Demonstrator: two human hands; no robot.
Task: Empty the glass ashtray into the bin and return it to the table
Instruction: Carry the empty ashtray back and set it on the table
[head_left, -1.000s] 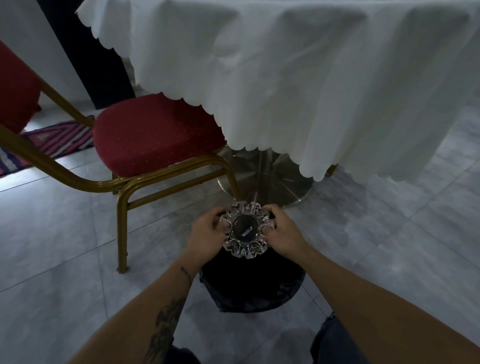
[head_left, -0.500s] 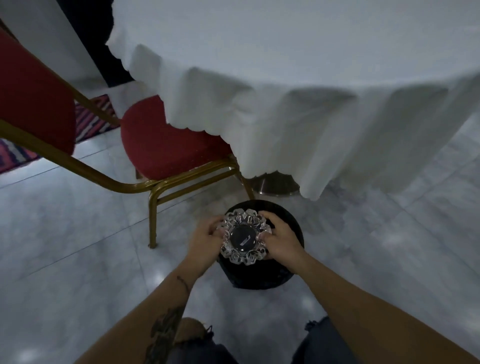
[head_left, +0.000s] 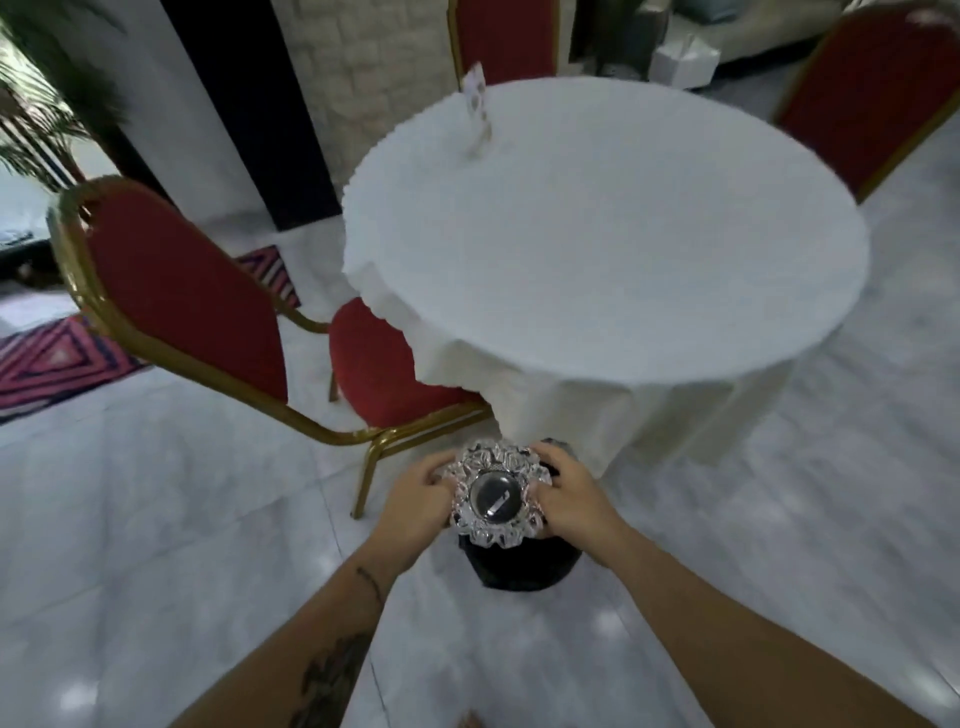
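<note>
A cut-glass ashtray (head_left: 497, 493) with a scalloped rim is held level, bowl up, above a black bin (head_left: 522, 569) on the floor. My left hand (head_left: 415, 493) grips its left rim and my right hand (head_left: 569, 496) grips its right rim. The dark bowl shows a small pale mark inside; I cannot tell what it is. Beyond the bin stands a round table (head_left: 613, 249) under a white cloth, seen from above.
A red chair with a gold frame (head_left: 192, 291) stands left of the table, its seat tucked under the cloth. Two more red chairs stand at the far side (head_left: 501, 36) and at the right (head_left: 872, 88). A small card stand (head_left: 477, 111) is on the table's far edge. The floor is pale marble with a patterned rug (head_left: 47, 358) at left.
The view has risen from under the table's edge to above the tabletop. The ashtray came up with both hands and stays over the bin.
</note>
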